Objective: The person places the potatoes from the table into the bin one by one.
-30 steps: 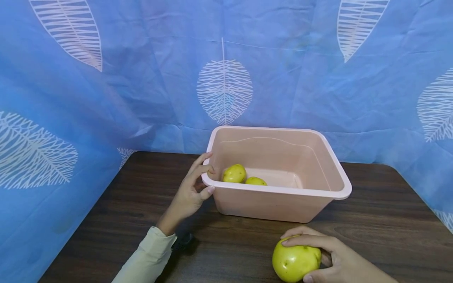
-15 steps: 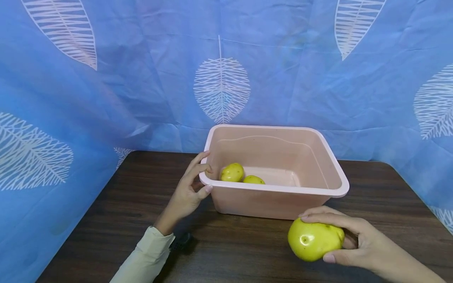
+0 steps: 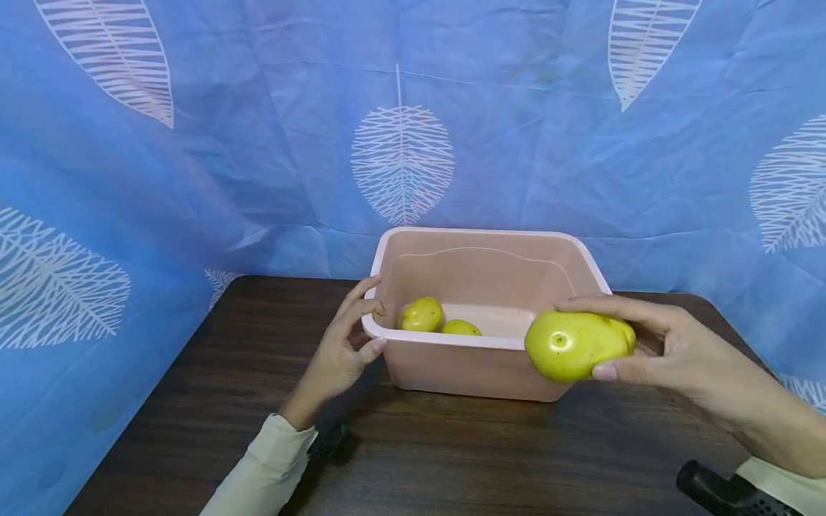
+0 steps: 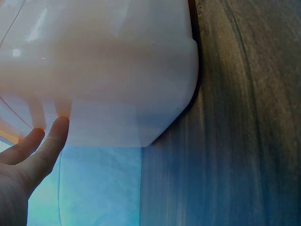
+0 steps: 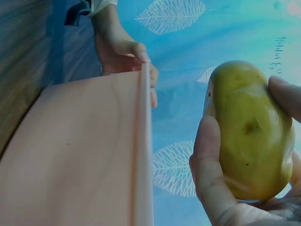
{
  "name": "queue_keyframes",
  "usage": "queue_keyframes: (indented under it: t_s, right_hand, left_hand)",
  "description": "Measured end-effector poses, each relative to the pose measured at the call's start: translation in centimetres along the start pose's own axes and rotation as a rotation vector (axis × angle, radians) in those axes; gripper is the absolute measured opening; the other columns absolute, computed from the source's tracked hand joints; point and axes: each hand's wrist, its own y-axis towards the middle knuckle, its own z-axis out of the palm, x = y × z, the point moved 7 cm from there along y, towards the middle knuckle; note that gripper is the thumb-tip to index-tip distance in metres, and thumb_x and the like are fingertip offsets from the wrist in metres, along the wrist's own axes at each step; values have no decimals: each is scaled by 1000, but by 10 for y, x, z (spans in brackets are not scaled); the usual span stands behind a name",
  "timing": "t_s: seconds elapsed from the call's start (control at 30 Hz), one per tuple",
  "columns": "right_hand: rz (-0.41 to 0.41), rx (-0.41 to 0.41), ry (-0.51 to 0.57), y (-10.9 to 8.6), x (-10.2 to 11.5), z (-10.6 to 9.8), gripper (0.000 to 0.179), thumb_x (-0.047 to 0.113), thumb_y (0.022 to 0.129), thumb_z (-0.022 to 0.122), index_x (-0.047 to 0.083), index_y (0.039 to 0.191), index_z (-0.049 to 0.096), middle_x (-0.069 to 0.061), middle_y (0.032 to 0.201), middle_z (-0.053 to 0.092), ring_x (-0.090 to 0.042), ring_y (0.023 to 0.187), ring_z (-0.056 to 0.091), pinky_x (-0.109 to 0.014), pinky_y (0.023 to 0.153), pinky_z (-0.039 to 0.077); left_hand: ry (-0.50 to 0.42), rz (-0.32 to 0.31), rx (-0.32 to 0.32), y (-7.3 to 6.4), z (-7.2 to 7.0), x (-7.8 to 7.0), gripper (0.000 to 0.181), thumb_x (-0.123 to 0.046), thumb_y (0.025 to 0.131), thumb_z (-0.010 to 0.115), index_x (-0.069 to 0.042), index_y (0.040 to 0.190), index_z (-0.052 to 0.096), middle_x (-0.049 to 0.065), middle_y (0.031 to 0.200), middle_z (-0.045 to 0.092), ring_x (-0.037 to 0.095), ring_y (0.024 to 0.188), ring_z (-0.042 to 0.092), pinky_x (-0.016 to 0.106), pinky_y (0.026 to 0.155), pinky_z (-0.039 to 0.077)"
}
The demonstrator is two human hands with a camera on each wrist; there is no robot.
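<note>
A glossy yellow potato point(image 3: 571, 345) with small dark dimples is gripped between the thumb and fingers of my right hand point(image 3: 690, 355). It is held up off the table, in front of the near right part of a pale pink plastic tub point(image 3: 477, 369), whose right front corner it hides in the head view. The right wrist view shows the potato point(image 5: 249, 136) apart from the tub's rim. My left hand point(image 3: 338, 351) holds the tub's rim at the left front corner, fingers over the edge and thumb outside. Two yellow potatoes point(image 3: 422, 314) lie inside the tub at the left.
The tub stands on a dark wood-grain table point(image 3: 439, 459), near its back edge. Behind and to the left hangs a blue cloth point(image 3: 290, 143) printed with white leaves. A black device point(image 3: 729, 491) sits at the right wrist.
My right hand has lifted the potato from low at the front, up and to the right, to the height of the tub's rim. The left hand keeps its hold; the tub stays put.
</note>
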Motion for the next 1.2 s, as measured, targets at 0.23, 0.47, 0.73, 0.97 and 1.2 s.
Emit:
queue_keyframes:
  t_s: [0.23,0.47,0.73,0.97,1.2]
  right_hand:
    - [83,8,334,38,-2,-19,61,-9,100,54,15,156,48,-6,151,54,-23,121,65,-35,93,61]
    - [137,-32,524,78,-5,-32,56,-7,101,55,17,151,55,-5,147,56,-24,122,65,-43,93,61]
    - [245,-117,572,113,-8,-39,49,1,102,61,23,145,61,-4,151,43,-22,123,61,-37,95,61]
    - [313,-183,598,137,-20,-42,43,4,102,64,27,138,66,-1,151,39,-26,129,50,-34,93,60]
    - [375,-194,562,152,-33,-37,59,10,102,67,24,155,47,0,145,41,-24,128,50,-31,96,59]
  left_hand:
    - [6,-2,10,0,1,0,33,-27,94,73,-15,122,61,4,171,29,49,148,38,72,97,50]
    - [21,-20,5,-1,1,0,32,-29,94,73,-18,122,61,3,171,29,47,151,34,75,99,47]
    - [15,-18,2,-1,0,0,31,-24,93,73,-17,121,61,2,171,29,46,151,35,74,98,49]
    - [7,-20,1,-1,0,0,31,-20,93,73,-17,121,61,1,171,29,45,151,34,74,97,49]
    - [11,-22,0,-1,0,-1,31,-20,93,72,-18,121,61,1,171,29,45,151,34,73,97,50]
